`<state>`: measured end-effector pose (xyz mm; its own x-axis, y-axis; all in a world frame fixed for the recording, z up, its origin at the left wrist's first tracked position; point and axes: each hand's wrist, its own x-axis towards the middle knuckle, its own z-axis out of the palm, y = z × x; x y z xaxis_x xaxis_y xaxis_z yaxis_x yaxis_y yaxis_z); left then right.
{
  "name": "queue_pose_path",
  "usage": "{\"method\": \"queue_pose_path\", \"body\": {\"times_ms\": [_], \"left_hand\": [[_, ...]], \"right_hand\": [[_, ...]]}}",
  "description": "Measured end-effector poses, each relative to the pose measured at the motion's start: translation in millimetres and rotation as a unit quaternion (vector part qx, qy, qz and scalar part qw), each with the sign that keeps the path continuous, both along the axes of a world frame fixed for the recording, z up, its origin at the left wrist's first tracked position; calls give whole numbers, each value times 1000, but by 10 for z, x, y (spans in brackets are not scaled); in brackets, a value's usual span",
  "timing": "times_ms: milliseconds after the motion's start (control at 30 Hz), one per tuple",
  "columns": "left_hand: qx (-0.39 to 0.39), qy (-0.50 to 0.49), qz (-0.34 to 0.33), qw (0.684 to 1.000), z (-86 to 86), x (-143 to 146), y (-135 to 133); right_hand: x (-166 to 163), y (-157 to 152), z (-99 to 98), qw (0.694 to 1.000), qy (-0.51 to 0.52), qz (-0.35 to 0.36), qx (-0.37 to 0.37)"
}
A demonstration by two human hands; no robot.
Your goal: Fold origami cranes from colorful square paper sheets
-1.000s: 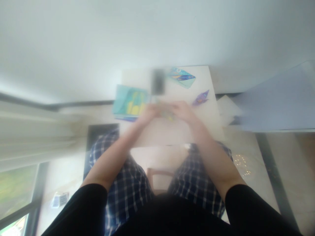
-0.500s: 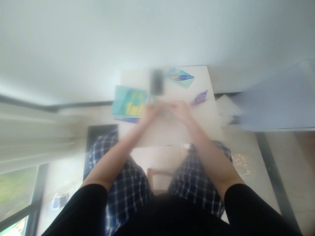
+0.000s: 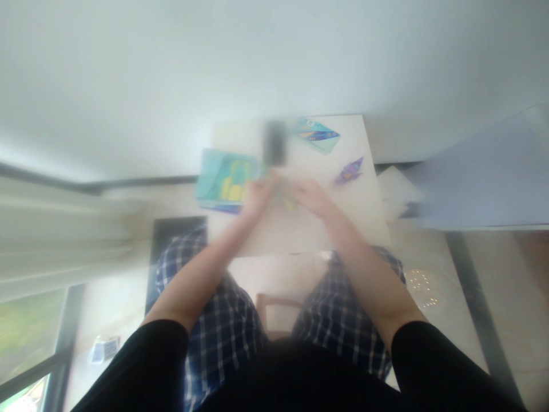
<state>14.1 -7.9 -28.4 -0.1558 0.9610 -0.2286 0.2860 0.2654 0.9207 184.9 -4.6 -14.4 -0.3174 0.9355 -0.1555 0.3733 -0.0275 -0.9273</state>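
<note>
The picture is blurred. My left hand [image 3: 256,197] and my right hand [image 3: 312,197] meet over a small white table [image 3: 300,234], pinched together on a small yellowish piece of paper [image 3: 286,197] between them. Their fingers look curled, but the detail is smeared. Just left of my left hand lies a teal and yellow booklet [image 3: 223,180]. A dark upright phone-like object [image 3: 274,143] stands behind my hands.
A folded teal paper shape [image 3: 316,135] lies at the table's far edge and a purple folded paper shape [image 3: 349,170] to the right of my hands. A large pale blue sheet [image 3: 484,177] covers a surface on the right. My legs in checked trousers [image 3: 223,320] are under the table.
My hands have shifted slightly on the small paper, the right hand drawing a little lower and to the left. Everything else on the table is where it was.
</note>
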Motion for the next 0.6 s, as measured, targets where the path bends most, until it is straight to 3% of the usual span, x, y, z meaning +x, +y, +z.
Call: {"method": "queue_pose_path", "body": {"times_ms": [200,367,500,600], "left_hand": [[15,18,6,1000,-34,10,18],[-10,23,-31,999,18,-36,71],[-1,10,-29,1000,-12,-90,96],[6,6,-24,1000,-61,-98,102]], "right_hand": [[-48,-5,8,999,-39,-22,19],[-53,-11,-14,999,-37,-24,12],[-13,0,-2,1000,16,22,0],[-1,12,14,999,-12,49,4]]}}
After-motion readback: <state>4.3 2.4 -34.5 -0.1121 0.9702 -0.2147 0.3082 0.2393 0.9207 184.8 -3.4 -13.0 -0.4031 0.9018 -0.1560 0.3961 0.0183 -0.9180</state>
